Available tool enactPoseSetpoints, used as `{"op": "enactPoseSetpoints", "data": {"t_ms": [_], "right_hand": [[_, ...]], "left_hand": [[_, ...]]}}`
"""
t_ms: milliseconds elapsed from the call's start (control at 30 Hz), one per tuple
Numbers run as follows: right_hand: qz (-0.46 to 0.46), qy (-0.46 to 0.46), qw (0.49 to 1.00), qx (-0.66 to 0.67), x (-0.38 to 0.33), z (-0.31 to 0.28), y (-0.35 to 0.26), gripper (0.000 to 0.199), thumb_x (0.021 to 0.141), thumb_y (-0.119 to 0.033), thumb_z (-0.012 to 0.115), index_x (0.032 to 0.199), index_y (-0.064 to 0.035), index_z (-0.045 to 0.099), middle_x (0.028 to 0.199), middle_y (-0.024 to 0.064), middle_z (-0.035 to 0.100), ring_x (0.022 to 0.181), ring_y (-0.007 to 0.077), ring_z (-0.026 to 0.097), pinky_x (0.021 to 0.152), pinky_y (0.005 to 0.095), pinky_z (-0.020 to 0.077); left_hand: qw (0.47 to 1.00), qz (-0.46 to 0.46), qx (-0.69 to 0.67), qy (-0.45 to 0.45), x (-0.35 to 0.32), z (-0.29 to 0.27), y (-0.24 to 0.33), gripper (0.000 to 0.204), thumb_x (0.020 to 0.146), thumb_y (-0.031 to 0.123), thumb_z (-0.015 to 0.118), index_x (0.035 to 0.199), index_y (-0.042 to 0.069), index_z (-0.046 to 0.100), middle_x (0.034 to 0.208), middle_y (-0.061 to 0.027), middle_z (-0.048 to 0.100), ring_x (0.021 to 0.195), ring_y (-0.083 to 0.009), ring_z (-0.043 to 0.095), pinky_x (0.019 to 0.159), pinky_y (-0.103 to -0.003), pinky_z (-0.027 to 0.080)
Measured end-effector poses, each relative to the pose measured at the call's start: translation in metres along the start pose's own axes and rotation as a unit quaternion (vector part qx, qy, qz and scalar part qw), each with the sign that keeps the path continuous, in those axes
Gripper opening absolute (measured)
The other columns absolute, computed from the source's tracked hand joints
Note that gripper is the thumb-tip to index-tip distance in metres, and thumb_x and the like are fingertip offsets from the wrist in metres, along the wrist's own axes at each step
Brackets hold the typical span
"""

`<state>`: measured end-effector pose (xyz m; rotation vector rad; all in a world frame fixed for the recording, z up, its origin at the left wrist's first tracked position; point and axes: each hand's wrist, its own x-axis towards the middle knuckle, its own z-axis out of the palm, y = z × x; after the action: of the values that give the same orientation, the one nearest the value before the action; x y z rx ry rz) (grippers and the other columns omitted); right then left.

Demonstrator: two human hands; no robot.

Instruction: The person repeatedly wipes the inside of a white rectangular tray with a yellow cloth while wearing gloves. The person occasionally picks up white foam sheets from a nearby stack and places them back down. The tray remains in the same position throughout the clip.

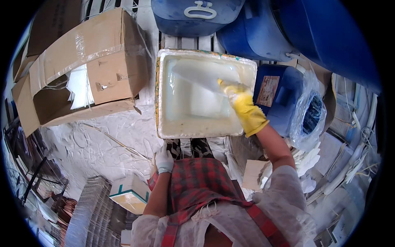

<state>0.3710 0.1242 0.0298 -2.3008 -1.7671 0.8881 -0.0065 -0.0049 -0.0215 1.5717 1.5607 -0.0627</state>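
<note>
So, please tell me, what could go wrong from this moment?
The right hand is over the white box beside a blue container; the arm might bump it. Loose clear plastic lies near that forearm and might catch it. The left hand, by the leg, does not seem to grip the box, so the box might shift.

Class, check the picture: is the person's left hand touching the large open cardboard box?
Apart: in the head view, pale floor shows between the left hand and the large open cardboard box.
</note>
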Motion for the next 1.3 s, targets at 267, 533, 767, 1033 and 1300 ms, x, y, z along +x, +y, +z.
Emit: {"op": "enactPoseSetpoints", "data": {"t_ms": [267, 533, 767, 1033, 1300], "right_hand": [[-0.144, -0.018, 0.984, 0.101, -0.008, 0.135, 0.082, 0.015, 0.079, -0.02, 0.046, 0.082, -0.0137, 0.06, 0.078, 0.009, 0.063, 0.072, 0.0282, 0.06, 0.064, 0.0396, 0.0478], [-0.191, -0.178, 0.921, -0.29, -0.004, 0.134, 0.048, 0.016, 0.073, -0.011, 0.053, 0.084, -0.0098, 0.064, 0.079, 0.0091, 0.066, 0.07, 0.0247, 0.064, 0.061, 0.0376, 0.0505], [-0.161, -0.3, 0.879, -0.333, 0.006, 0.183, 0.059, 0.017, 0.076, -0.015, 0.055, 0.089, -0.0108, 0.065, 0.09, 0.0043, 0.065, 0.089, 0.0233, 0.06, 0.082, 0.0384, 0.0436], [-0.166, -0.281, 0.908, -0.262, -0.005, 0.126, 0.038, 0.026, 0.078, -0.021, 0.057, 0.102, -0.0097, 0.061, 0.112, 0.0081, 0.057, 0.109, 0.0261, 0.049, 0.089, 0.0394, 0.0398], [-0.226, 0.094, 0.967, -0.075, 0.095, 0.125, -0.013, 0.045, 0.077, -0.03, 0.06, 0.114, -0.0049, 0.053, 0.128, 0.0104, 0.044, 0.12, 0.0306, 0.038, 0.097, 0.04, 0.0358]], "left_hand": [[1.0, 0.018, 0.01, 0.011, -0.005, 0.002, -0.013, 0.041, 0.081, 0.007, 0.047, 0.121, 0.004, 0.05, 0.107, -0.0183, 0.057, 0.101, -0.0359, 0.052, 0.087, -0.044, 0.042], [1.0, 0.0, 0.005, -0.012, -0.009, -0.003, -0.006, 0.039, 0.082, 0.007, 0.047, 0.121, 0.002, 0.05, 0.109, -0.0198, 0.056, 0.102, -0.0368, 0.052, 0.088, -0.042, 0.042], [0.999, 0.037, 0.024, -0.001, -0.011, 0.002, -0.012, 0.04, 0.082, 0.005, 0.047, 0.121, 0.0, 0.05, 0.11, -0.018, 0.058, 0.103, -0.0336, 0.053, 0.089, -0.04, 0.043], [0.999, 0.008, 0.028, -0.033, -0.009, -0.002, -0.002, 0.038, 0.083, 0.007, 0.047, 0.12, 0.001, 0.05, 0.114, -0.0199, 0.055, 0.103, -0.0362, 0.053, 0.088, -0.043, 0.042], [0.999, 0.009, 0.024, -0.035, -0.007, -0.007, -0.001, 0.038, 0.082, 0.007, 0.048, 0.119, 0.0, 0.051, 0.114, -0.0208, 0.055, 0.105, -0.0365, 0.053, 0.089, -0.043, 0.042]]}}
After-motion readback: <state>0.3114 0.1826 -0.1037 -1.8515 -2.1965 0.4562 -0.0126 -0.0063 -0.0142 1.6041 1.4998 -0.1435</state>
